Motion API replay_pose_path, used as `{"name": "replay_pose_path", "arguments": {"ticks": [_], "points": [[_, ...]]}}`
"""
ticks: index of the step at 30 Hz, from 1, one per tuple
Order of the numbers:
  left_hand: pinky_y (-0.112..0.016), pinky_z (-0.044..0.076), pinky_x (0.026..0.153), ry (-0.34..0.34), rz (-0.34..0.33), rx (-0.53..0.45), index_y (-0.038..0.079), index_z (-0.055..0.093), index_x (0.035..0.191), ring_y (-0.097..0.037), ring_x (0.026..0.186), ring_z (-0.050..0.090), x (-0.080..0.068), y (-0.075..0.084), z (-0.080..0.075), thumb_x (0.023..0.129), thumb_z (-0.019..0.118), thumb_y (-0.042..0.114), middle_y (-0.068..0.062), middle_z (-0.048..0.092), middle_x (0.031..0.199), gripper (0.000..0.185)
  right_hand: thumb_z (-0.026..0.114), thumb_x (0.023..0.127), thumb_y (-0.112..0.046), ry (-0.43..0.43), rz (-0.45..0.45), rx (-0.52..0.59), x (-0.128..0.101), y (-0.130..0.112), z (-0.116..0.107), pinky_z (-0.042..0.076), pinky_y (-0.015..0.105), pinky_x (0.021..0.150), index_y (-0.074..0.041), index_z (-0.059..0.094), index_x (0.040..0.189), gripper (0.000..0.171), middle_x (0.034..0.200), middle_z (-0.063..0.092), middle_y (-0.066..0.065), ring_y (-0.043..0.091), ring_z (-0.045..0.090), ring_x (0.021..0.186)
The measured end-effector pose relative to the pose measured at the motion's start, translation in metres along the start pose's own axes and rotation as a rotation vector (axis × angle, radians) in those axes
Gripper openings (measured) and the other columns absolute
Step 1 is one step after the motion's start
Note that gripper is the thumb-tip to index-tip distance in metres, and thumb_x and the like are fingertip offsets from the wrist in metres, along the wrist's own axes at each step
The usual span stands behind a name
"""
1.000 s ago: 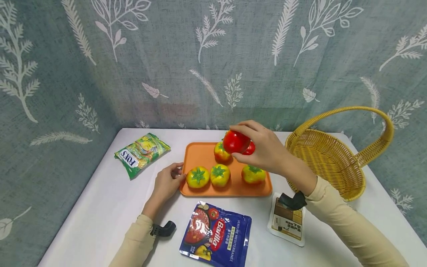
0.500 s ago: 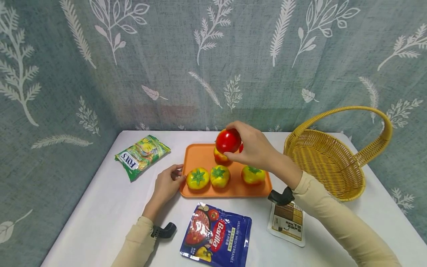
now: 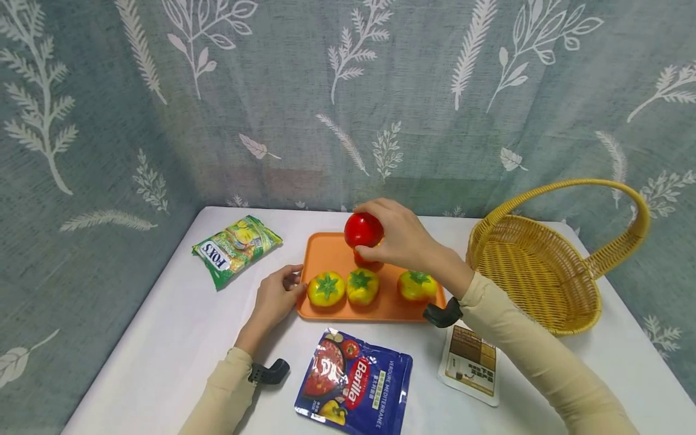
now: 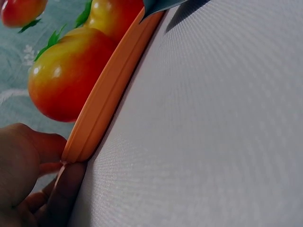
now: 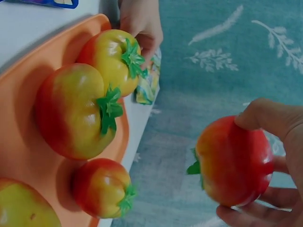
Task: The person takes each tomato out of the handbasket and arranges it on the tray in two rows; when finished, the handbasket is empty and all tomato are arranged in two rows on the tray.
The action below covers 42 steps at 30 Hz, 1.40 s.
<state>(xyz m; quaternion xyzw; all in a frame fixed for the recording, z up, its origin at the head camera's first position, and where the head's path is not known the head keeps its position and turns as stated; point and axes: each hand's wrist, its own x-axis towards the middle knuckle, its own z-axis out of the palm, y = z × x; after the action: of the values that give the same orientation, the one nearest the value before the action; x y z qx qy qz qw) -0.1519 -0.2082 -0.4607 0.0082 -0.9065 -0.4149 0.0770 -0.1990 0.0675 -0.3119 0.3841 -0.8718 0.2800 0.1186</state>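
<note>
My right hand [image 3: 399,235] holds a red tomato [image 3: 363,229] above the back of an orange tray [image 3: 331,254]. In the right wrist view, thumb and fingers curl around this tomato [image 5: 234,161], its green leaves facing away from the palm. On the tray sit red-and-yellow tomatoes with green tops: one at front left [image 3: 326,289], one beside it [image 3: 362,286], and one at front right [image 3: 417,286]. Another tomato [image 3: 367,261] is partly hidden behind the right hand. My left hand [image 3: 277,297] pinches the tray's left edge, thumb and finger meeting at its rim in the left wrist view.
A yellow wicker basket [image 3: 516,275] with a tall handle stands at the right. A green Fox's bag [image 3: 237,249] lies at back left. In front of the tray are a blue Barilla pouch [image 3: 353,383] and a brown-and-white packet [image 3: 470,362]. A patterned curtain [image 3: 304,163] closes the back.
My right hand has moved left over the tray with the red tomato in its grip. The left hand has stayed at the tray's edge. The head view has shifted slightly.
</note>
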Motion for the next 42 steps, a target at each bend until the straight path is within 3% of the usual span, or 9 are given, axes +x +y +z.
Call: {"name": "replay_pose_path", "arguments": {"ticks": [5,21,30,42], "points": [[-0.032,0.045,0.072,-0.004,0.007,-0.003,0.007,0.068,0.124,-0.015,0.078,0.061,0.001,0.0,0.0,0.086,0.074,0.014,-0.002,0.068,0.092,0.038,0.082,0.077,-0.031,-0.016,-0.01,-0.033,0.011,-0.001,0.009,0.057,0.038,0.081,-0.011,0.063,0.13,0.059,0.123,0.061,0.007,0.023,0.056,0.11],[-0.03,0.047,0.07,0.001,0.018,-0.006,0.005,0.068,0.124,-0.016,0.078,0.062,0.0,0.001,-0.003,0.086,0.073,0.01,-0.004,0.068,0.092,0.039,0.081,0.078,-0.032,-0.186,0.047,-0.078,0.036,0.001,0.039,0.055,0.039,0.085,-0.014,0.062,0.132,0.06,0.125,0.06,0.008,0.025,0.055,0.111],[-0.031,0.048,0.071,-0.01,0.004,-0.013,0.005,0.068,0.124,-0.016,0.078,0.064,-0.001,0.001,-0.002,0.085,0.074,0.01,-0.005,0.069,0.092,0.04,0.079,0.078,-0.035,-0.292,0.089,-0.119,0.045,0.003,0.058,0.053,0.044,0.091,-0.016,0.059,0.136,0.064,0.134,0.058,0.009,0.029,0.051,0.124],[-0.029,0.048,0.071,-0.023,0.02,-0.018,0.004,0.068,0.124,-0.016,0.079,0.064,0.0,-0.002,-0.004,0.086,0.074,0.01,-0.005,0.069,0.092,0.039,0.077,0.081,-0.036,-0.428,0.054,-0.203,0.061,0.005,0.083,0.052,0.039,0.09,-0.012,0.059,0.137,0.063,0.126,0.061,0.008,0.024,0.056,0.111]]}}
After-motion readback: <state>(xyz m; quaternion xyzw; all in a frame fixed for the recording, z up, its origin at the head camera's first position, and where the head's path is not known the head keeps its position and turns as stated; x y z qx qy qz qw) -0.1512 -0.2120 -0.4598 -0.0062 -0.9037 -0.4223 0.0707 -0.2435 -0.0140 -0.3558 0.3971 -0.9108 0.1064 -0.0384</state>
